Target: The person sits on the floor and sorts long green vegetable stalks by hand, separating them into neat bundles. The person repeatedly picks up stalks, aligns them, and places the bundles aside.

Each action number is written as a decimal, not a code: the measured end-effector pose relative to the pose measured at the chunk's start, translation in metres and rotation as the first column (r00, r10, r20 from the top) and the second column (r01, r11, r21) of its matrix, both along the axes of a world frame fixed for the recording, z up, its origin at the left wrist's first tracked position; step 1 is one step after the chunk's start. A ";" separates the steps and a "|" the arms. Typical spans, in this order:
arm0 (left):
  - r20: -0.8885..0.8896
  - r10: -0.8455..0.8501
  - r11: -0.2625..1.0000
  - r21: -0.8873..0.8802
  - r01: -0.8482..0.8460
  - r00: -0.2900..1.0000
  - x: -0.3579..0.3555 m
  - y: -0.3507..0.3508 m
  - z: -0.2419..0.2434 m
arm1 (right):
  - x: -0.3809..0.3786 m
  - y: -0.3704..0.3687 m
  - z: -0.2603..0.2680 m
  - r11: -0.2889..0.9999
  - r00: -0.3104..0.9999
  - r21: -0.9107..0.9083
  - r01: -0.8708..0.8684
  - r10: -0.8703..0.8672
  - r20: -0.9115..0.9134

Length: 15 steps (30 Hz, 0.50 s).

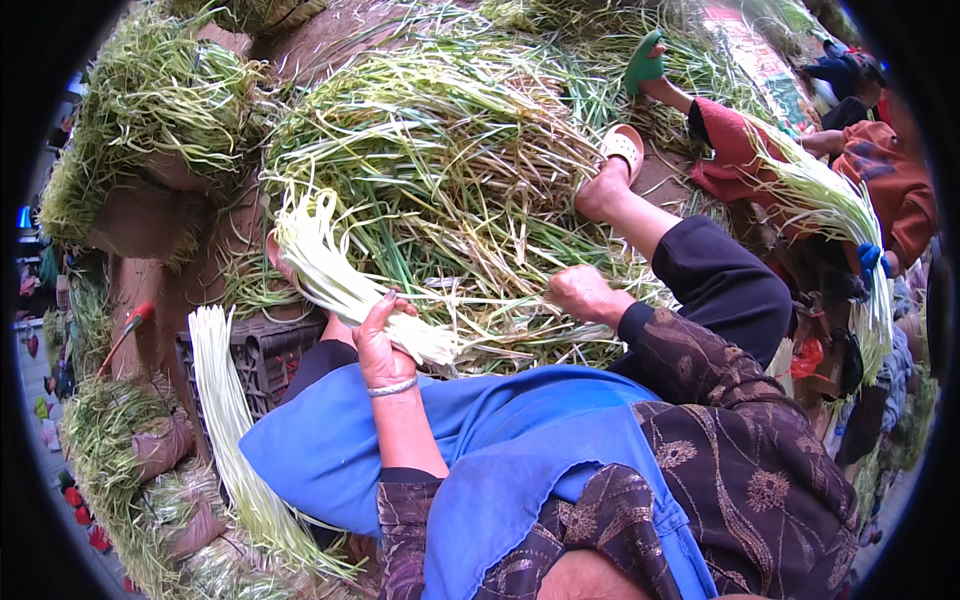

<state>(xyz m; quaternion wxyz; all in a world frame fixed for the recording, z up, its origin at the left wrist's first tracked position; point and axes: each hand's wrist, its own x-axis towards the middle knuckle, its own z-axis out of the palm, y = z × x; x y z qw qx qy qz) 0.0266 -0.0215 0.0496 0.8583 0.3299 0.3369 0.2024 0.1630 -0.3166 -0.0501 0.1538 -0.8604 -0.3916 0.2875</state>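
Note:
My left hand (384,334) is wrapped around a bundle of pale green chive-like stalks (330,259). The white cut ends stick out to the right of the palm, while the limp leaf tips fold over at the upper left. To the right, my right hand (589,294) is closed in a fist over the heap, its fingertips partly hidden. A thin stalk (495,302) stretches from near the bundle to this fist and appears pinched in it. Beneath and beyond both hands spreads a large loose heap of green and dry brownish stalks (450,142).
A sorted bundle (229,405) lies against a dark plastic crate (262,352) on my left. Large tied bales (165,97) stand farther left. At right, a person in a blue glove (870,262) holds another bundle (832,199); that person's green slipper (645,64) rests by the heap.

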 end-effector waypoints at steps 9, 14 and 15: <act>-0.051 -0.124 0.991 -0.064 0.121 0.991 -0.004 -0.002 0.006 | 0.030 0.018 0.041 0.997 0.987 0.007 0.076 -0.074 -0.140; -0.173 -0.170 0.985 -0.029 0.168 0.970 0.007 -0.031 -0.010 | -0.002 0.101 0.089 0.879 0.742 0.401 0.260 0.084 -0.666; -0.177 -0.185 0.983 -0.025 0.183 0.967 0.007 -0.033 -0.010 | -0.003 0.109 0.094 0.923 0.771 0.334 0.193 0.068 -0.633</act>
